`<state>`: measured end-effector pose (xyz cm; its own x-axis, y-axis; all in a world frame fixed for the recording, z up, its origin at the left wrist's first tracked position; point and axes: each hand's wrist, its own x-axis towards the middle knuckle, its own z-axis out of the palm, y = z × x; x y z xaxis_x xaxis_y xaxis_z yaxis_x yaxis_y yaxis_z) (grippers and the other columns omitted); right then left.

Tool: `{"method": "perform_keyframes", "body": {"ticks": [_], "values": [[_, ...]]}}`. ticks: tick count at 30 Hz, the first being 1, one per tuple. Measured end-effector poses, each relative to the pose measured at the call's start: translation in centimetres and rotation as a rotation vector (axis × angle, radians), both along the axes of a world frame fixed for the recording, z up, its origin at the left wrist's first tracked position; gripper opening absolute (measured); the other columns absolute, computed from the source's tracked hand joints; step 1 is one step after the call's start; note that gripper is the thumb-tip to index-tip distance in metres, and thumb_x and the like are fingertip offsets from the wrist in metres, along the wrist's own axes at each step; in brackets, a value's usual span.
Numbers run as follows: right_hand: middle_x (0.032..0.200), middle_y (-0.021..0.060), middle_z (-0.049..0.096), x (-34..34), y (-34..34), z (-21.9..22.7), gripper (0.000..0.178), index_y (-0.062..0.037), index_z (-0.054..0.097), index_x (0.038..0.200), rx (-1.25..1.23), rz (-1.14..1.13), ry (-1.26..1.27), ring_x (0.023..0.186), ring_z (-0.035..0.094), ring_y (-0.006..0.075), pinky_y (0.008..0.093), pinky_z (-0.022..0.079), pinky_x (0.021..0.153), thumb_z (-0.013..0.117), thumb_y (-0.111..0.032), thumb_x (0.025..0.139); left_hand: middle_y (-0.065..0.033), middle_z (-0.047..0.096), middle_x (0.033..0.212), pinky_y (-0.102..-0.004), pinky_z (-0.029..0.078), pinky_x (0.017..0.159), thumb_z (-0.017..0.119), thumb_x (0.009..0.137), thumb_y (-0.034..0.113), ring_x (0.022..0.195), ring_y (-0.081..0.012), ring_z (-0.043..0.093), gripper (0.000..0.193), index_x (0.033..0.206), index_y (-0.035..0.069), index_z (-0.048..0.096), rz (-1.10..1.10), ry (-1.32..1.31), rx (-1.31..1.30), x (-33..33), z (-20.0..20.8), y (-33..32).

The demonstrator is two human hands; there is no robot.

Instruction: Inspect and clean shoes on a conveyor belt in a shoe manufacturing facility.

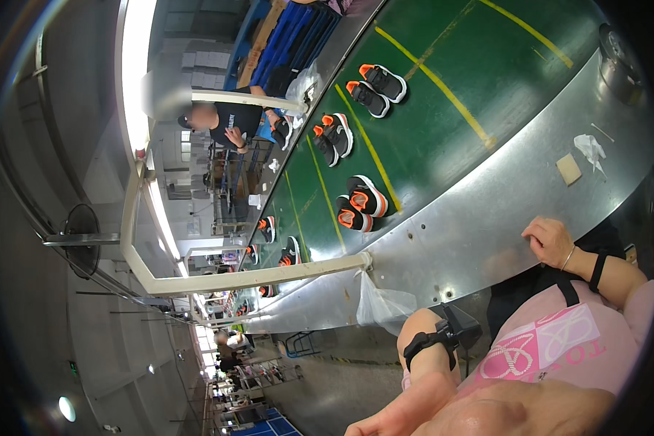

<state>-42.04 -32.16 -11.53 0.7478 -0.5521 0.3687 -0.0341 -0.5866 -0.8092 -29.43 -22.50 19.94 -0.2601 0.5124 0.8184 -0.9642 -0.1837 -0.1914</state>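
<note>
My right hand rests at the near edge of the metal counter, fingers curled together, with nothing visible in them. It is nearest to a beige square pad and a crumpled white tissue. My left hand is raised close to the camera, its fingers partly cut off by the lower edge, so its grip is hidden. A black strap holds a small black device on my left wrist. Black running shoes with orange linings stand in pairs on the green conveyor belt.
A pale metal frame post rises at the counter, with a clear plastic bag tied to it. Across the belt a person handles a shoe. A thin stick and a round metal object lie at the right.
</note>
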Motion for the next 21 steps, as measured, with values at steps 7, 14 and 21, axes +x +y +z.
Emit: {"method": "perform_keyframes", "body": {"ticks": [7, 14, 21], "values": [[0.08, 0.0107, 0.06, -0.1, -0.7, 0.2, 0.014, -0.0072, 0.063, 0.084, 0.006, 0.008, 0.008, 0.071, 0.061, 0.0326, 0.041, 0.049, 0.063, 0.061, 0.003, 0.074, -0.0099, 0.009, 0.16, -0.0589, 0.012, 0.115, 0.067, 0.086, 0.051, 0.146, -0.0349, 0.01, 0.078, 0.149, 0.02, 0.034, -0.047, 0.022, -0.066, -0.2, 0.0, -1.2], [0.079, 0.0107, 0.061, 0.2, -1.2, -0.5, 0.015, -0.0073, 0.064, 0.084, 0.035, 0.038, 0.023, 0.07, 0.06, 0.0326, 0.0412, 0.049, 0.062, 0.061, 0.002, 0.073, -0.0099, 0.005, 0.165, -0.0607, 0.009, 0.118, 0.069, 0.085, 0.054, 0.15, -0.0358, 0.006, 0.084, 0.153, 0.022, 0.032, -0.078, 0.04, -0.144, 0.9, -1.3, -3.0], [0.079, 0.0102, 0.061, 0.9, -1.9, -0.7, 0.016, -0.0082, 0.064, 0.084, 0.034, 0.077, 0.044, 0.071, 0.06, 0.0322, 0.0407, 0.048, 0.064, 0.061, 0.002, 0.072, -0.0048, 0.047, 0.103, -0.0407, 0.039, 0.091, 0.075, 0.081, 0.016, 0.104, -0.0252, 0.049, 0.034, 0.104, 0.011, 0.051, -0.568, 0.451, 0.393, 6.5, -7.9, -4.1]]}}
